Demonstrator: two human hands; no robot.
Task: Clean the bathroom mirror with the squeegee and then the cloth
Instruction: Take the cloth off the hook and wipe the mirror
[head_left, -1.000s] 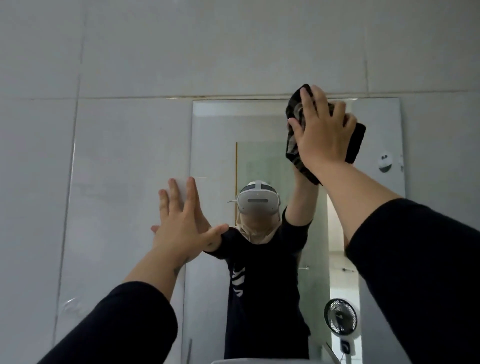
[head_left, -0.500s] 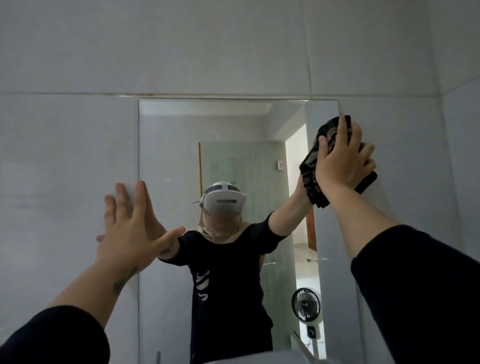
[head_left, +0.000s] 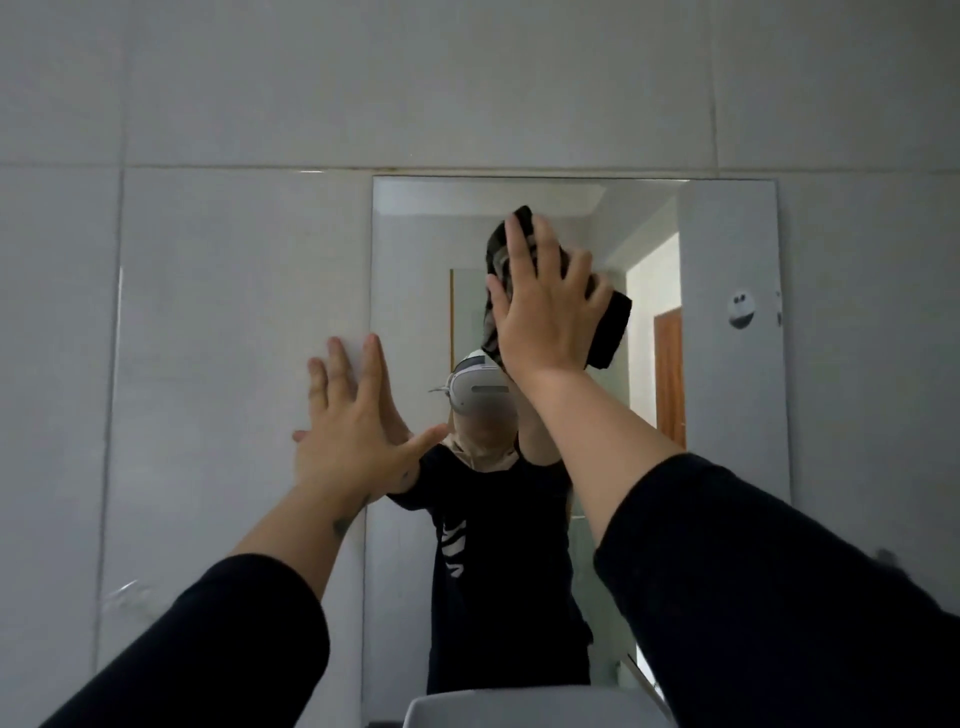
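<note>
While the right hand (head_left: 545, 312) presses the dark cloth (head_left: 610, 327) flat against the upper middle of the mirror (head_left: 727, 389), the left hand (head_left: 353, 431) is planted at the mirror's left edge, palm forward, fingers spread and holding nothing — likely a brace for the reach. Right fingers are splayed over the cloth, pinning it to the glass rather than pinching it; the fabric bunches out above the fingertips and past the little-finger side. A flat palm would spread pressure, which suits buffing. No squeegee is visible, so I judge this the cloth stage. A small round sticker (head_left: 742, 310) sits well to the right, apart from the cloth. A white basin rim (head_left: 519, 706) shows below.
</note>
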